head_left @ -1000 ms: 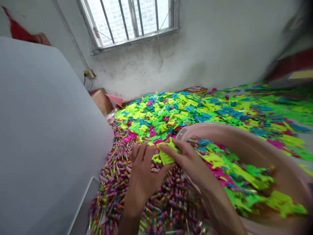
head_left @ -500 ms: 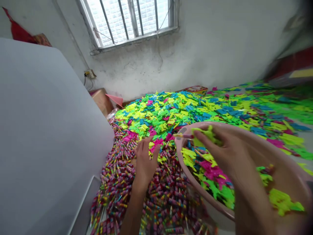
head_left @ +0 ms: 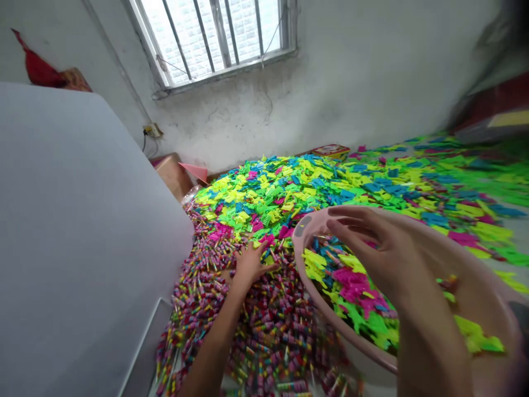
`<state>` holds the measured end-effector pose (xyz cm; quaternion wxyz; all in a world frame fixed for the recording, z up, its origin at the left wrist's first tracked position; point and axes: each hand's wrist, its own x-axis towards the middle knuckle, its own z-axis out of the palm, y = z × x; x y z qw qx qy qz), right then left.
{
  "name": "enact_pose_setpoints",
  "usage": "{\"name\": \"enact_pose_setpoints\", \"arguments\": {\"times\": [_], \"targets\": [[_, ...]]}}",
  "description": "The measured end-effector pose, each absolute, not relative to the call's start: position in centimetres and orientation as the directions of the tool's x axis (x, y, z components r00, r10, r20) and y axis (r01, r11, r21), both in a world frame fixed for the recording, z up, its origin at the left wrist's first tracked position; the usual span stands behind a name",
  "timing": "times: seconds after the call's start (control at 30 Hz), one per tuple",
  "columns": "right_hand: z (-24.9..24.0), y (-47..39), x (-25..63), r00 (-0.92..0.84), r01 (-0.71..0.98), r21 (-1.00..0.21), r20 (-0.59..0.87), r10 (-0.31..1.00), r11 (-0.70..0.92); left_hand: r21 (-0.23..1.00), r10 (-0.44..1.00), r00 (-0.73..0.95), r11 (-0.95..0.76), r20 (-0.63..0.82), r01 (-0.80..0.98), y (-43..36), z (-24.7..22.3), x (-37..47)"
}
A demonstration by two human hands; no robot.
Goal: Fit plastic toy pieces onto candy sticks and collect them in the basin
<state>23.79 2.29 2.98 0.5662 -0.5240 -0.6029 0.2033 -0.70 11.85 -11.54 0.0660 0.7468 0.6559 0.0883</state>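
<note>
My left hand (head_left: 250,264) is low over the heap, fingers spread, touching the place where small purple-labelled tubes (head_left: 268,325) meet the bright plastic pieces (head_left: 285,190). A magenta piece (head_left: 266,240) lies right at its fingertips. Over the pink oval tub (head_left: 308,278) hovers my right hand (head_left: 378,248), its fingers curved and apart, with nothing visible in them. Inside the tub are yellow, green, blue and magenta plastic pieces (head_left: 353,284), with some tubes among them. My right forearm hides part of the tub's contents.
A large pale panel (head_left: 86,237) rises at the left. Behind the heap are a cardboard box (head_left: 173,176), a red-and-yellow box (head_left: 333,150) and a wall with a barred window (head_left: 219,38). More plastic pieces (head_left: 463,209) spread out at the right.
My right hand has let go of a yellow plastic piece and a slim tube over the tub, and its fingers have opened. My left hand has reached slightly right, spreading its fingers.
</note>
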Motion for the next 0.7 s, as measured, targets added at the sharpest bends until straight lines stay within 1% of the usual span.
{"name": "enact_pose_setpoints", "arguments": {"times": [0.1, 0.2, 0.3, 0.43, 0.5, 0.57, 0.7], "targets": [[3.0, 2.5, 23.5, 0.141, 0.365, -0.837, 0.483, 0.864, 0.408, 0.207, 0.988, 0.113, -0.133, 0.109, 0.969, 11.6, -11.6, -0.9], [3.2, 2.4, 23.0, 0.105, 0.351, -0.836, 0.484, 0.869, 0.423, 0.248, 0.982, 0.084, -0.125, 0.172, 0.961, 11.9, -11.8, -1.6], [3.3, 2.3, 22.4, 0.081, 0.341, -0.84, 0.473, 0.877, 0.422, 0.333, 0.971, 0.063, -0.14, 0.232, 0.932, 12.8, -11.7, -2.6], [2.9, 2.5, 21.3, 0.026, 0.325, -0.848, 0.451, 0.892, 0.419, 0.489, 0.945, 0.038, -0.203, 0.326, 0.848, 13.8, -11.5, -3.8], [2.7, 2.7, 20.7, 0.0, 0.322, -0.85, 0.44, 0.898, 0.416, 0.57, 0.928, -0.017, -0.215, 0.373, 0.793, 14.2, -11.6, -4.4], [2.4, 2.9, 20.1, -0.025, 0.323, -0.847, 0.439, 0.898, 0.423, 0.647, 0.906, -0.117, -0.196, 0.407, 0.737, 14.4, -11.9, -5.0], [2.3, 3.0, 19.0, -0.06, 0.302, -0.85, 0.435, 0.898, 0.432, 0.764, 0.85, -0.315, -0.146, 0.422, 0.628, 14.9, -12.4, -6.0]]}}
